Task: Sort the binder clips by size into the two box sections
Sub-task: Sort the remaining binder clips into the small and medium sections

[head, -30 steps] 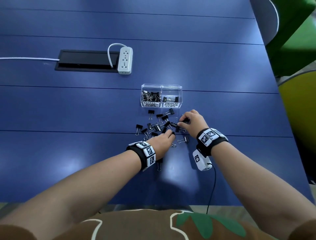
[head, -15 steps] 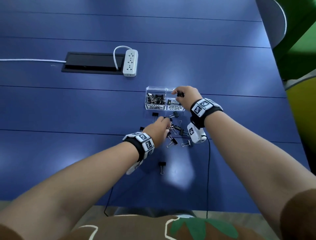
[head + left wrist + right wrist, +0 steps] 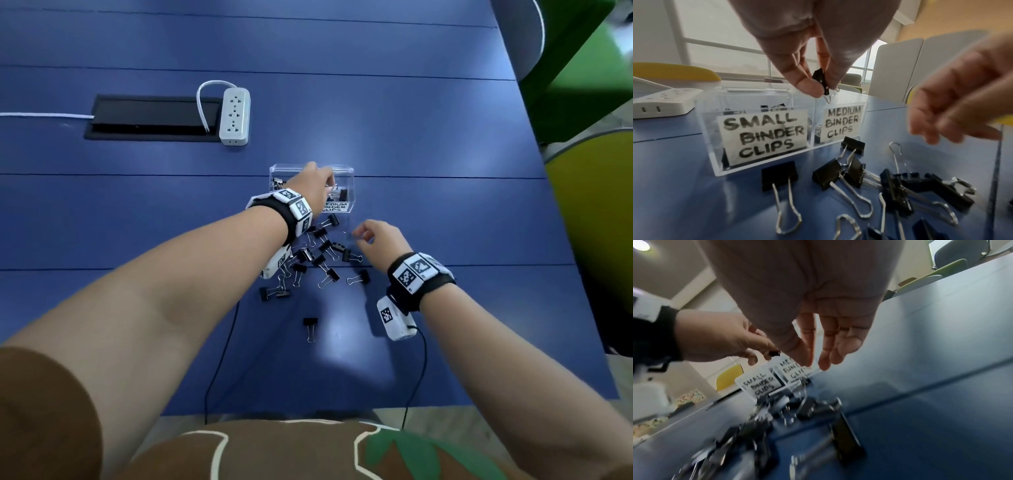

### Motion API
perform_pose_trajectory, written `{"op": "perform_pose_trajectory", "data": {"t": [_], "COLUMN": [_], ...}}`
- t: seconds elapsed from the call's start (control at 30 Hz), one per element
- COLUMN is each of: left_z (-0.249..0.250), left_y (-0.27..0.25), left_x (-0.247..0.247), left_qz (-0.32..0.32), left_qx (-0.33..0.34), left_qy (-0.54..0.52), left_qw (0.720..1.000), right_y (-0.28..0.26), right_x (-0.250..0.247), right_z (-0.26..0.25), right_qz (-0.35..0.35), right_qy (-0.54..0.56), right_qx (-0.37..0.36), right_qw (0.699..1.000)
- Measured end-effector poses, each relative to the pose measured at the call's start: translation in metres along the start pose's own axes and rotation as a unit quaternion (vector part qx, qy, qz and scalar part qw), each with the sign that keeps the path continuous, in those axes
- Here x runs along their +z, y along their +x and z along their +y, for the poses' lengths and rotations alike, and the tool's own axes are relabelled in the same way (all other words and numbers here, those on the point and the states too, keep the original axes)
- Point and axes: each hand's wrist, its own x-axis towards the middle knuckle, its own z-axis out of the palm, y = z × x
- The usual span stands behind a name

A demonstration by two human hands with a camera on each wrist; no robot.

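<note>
A clear two-section box stands mid-table, labelled SMALL BINDER CLIPS and MEDIUM BINDER CLIPS; both sections hold clips. My left hand hovers over the box and pinches a small black binder clip between thumb and fingers, above the divider between the sections. My right hand hangs with relaxed fingers and nothing in it, just above the right side of the loose pile of black clips. One clip lies alone nearer to me.
A white power strip and a black cable hatch sit at the far left. Thin black wrist cables trail to the table's near edge. Green and yellow chairs stand past the right edge.
My left hand has lifted from the pile to above the box with a small clip. My right hand has drawn back from the box to the pile, empty.
</note>
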Motion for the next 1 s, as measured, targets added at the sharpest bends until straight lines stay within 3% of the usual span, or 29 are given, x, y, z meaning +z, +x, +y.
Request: {"op": "perform_pose_trajectory", "data": {"t": [0.1, 0.2, 0.3, 0.43, 0.53, 0.77, 0.9, 1.0], "left_z": [0.004, 0.01, 0.012, 0.006, 0.003, 0.005, 0.001, -0.006], "left_y": [-0.003, -0.018, -0.037, -0.055, -0.062, -0.066, -0.07, -0.071], "left_x": [0.006, 0.017, 0.036, 0.059, 0.07, 0.08, 0.075, 0.066], "left_qz": [0.023, 0.062, 0.02, -0.057, -0.079, -0.052, -0.025, 0.001], "left_qx": [0.022, 0.091, 0.138, 0.094, 0.084, 0.09, 0.095, 0.066], "left_qy": [0.001, 0.029, 0.063, 0.068, 0.094, 0.127, 0.09, 0.044], "left_qw": [0.999, 0.993, 0.988, 0.992, 0.989, 0.986, 0.991, 0.997], "right_y": [-0.018, -0.035, -0.047, -0.053, -0.054, -0.046, -0.03, -0.017], "right_x": [0.014, 0.025, 0.035, 0.043, 0.045, 0.033, 0.033, 0.041], "right_z": [0.016, 0.02, 0.022, 0.032, 0.035, 0.027, 0.014, 0.01], "right_qz": [-0.016, -0.017, -0.042, -0.029, -0.024, 0.005, 0.057, 0.038], "right_qy": [-0.013, -0.039, -0.104, -0.105, -0.07, 0.041, 0.053, 0.026], "right_qx": [-0.021, -0.069, -0.093, -0.061, -0.052, -0.01, -0.041, -0.051], "right_qw": [1.0, 0.997, 0.989, 0.992, 0.996, 0.999, 0.996, 0.998]}}
